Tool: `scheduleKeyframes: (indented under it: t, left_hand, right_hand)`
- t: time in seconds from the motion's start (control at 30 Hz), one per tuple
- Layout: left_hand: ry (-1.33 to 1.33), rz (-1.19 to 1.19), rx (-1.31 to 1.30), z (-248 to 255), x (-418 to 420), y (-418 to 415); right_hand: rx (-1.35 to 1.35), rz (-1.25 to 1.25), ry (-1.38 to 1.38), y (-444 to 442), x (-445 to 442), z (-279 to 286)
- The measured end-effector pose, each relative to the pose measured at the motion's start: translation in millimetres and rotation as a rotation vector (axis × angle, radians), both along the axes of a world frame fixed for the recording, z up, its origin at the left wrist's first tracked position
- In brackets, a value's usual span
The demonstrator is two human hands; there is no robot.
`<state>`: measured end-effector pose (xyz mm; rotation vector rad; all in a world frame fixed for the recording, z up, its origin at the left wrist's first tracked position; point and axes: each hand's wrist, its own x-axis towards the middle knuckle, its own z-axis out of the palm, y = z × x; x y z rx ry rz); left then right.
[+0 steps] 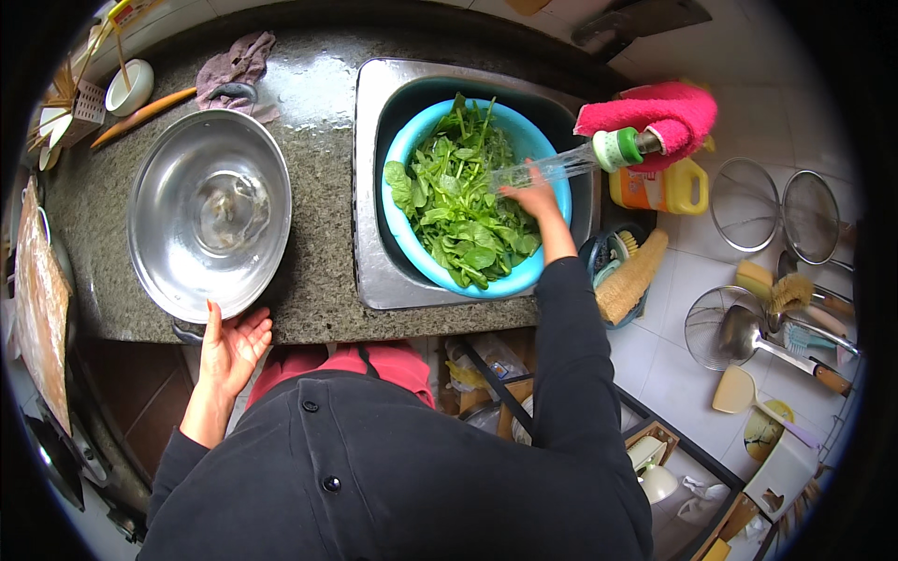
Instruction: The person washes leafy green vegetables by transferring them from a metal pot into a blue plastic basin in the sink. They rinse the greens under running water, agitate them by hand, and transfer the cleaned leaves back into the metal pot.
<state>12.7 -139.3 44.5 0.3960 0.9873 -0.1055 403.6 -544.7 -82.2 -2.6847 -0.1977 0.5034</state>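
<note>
A light-blue plastic basin heaped with leafy greens sits in the stainless steel sink. Water streams from the green-and-white faucet head towards the basin. My right hand is at the greens' right side, in the stream; its fingertips are partly hidden by water, and I cannot tell whether they grip a leaf. On the counter at left stands a wide metal pan with a little liquid in it. My left hand, palm up with fingers apart, is at the pan's near rim, beside its dark handle.
A crumpled cloth, a wooden-coloured long tool and a white bowl lie behind the pan. A pink towel hangs over the faucet. Right of the sink are a yellow jug and a loofah; strainers and ladles hang beyond.
</note>
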Motion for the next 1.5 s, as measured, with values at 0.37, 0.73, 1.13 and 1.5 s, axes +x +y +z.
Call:
scheduleKeyframes:
  t: [0.37,0.73,1.13,1.5]
  left_hand:
    - [-0.039,0.202,0.203,-19,3,3]
    - [-0.083,-0.073,0.17,-13,29,-13]
    - [-0.113,-0.141,0.182,-19,45,-14]
    - [-0.117,-0.139,0.196,-18,45,-16]
  right_hand:
    - [0.723,-0.468,0.112,-13,-44,47]
    - [1.167,-0.471,-0.15,-10,-108,113]
    - [1.322,-0.414,-0.27,11,-123,179]
    - [1.534,-0.256,-0.343,44,-107,256]
